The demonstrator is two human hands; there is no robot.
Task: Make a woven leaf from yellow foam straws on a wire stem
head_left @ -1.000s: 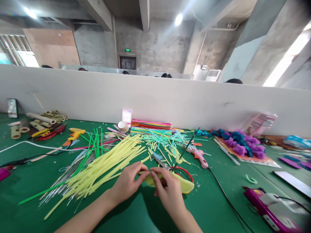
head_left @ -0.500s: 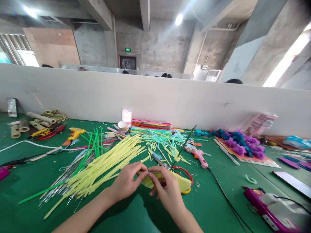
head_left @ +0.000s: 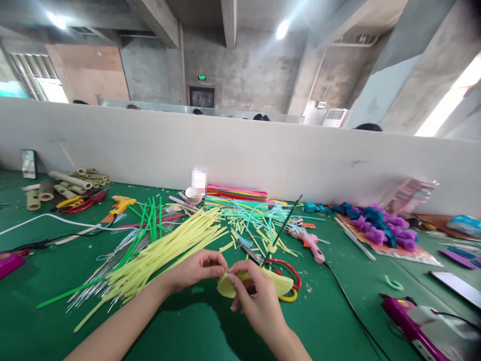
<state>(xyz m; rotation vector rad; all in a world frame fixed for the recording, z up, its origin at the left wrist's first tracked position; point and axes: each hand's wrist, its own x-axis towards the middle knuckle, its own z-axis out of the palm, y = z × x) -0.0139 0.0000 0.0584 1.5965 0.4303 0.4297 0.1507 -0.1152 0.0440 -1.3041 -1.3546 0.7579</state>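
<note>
"Left hand (head_left: 199,269) has drawn slightly away from the right hand (head_left: 258,290) since the earlier frame."

"And each grip?"

"Right one's pinched on the yellow piece (head_left: 282,285); left fingertips sit by its edge, and I can't tell if they hold it."

"Where's the yellow piece?"

"Above the green counter (head_left: 188,333), partly overlapping the scissors (head_left: 296,273)."
</note>
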